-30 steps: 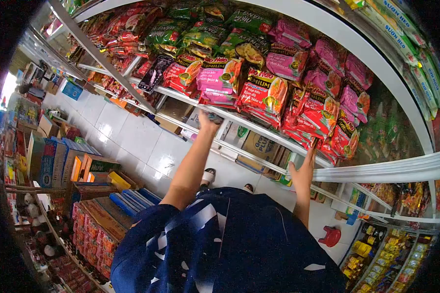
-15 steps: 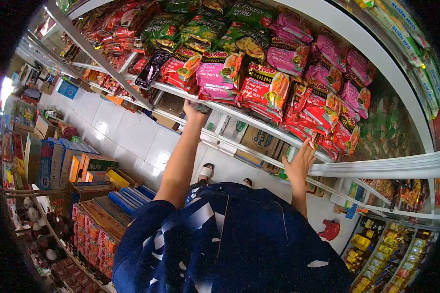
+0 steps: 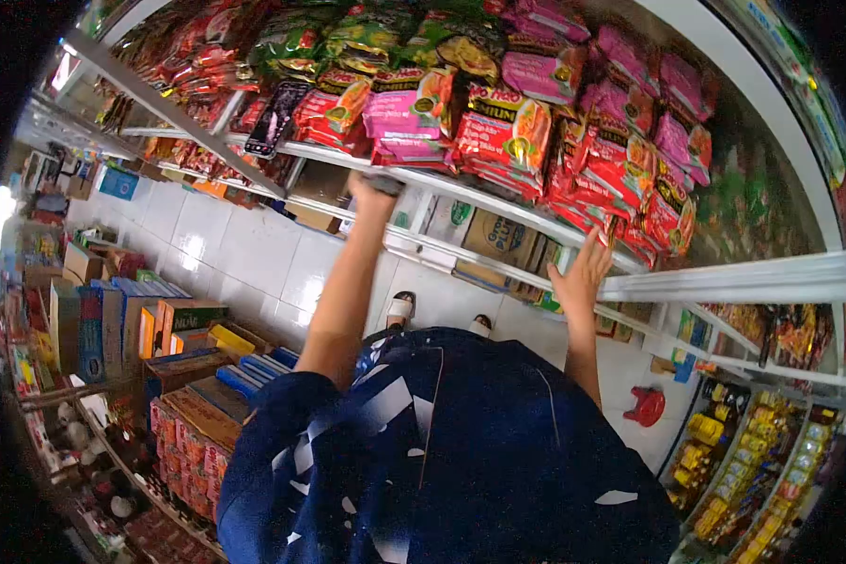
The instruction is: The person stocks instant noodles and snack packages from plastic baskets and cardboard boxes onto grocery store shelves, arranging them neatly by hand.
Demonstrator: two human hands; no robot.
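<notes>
Low at the shelf's front edge, my left hand [image 3: 372, 199] is closed around a dark grey, cloth-like thing [image 3: 383, 184], blurred and partly hidden by the fingers. Above it, pink and red instant noodle packets [image 3: 506, 141] lie stacked along the white shelf [image 3: 423, 179]. Farther right, my right hand [image 3: 581, 279] is open, fingers apart, with its fingertips right at the shelf edge below the red packets [image 3: 614, 169]. A black phone [image 3: 277, 117] lies at the front of the shelf, left of the packets.
Green noodle packets [image 3: 362, 39] fill the row behind. A metal post [image 3: 174, 117] slants at the left. Cardboard boxes [image 3: 188, 409] stand on the tiled floor [image 3: 240, 249] behind me at the left. Oil bottles [image 3: 752, 451] and a red stool [image 3: 645, 406] are at the lower right.
The view has shifted, so the shelf and packets sit higher in the picture. Both hands stay by the shelf edge, the left still closed on the dark thing.
</notes>
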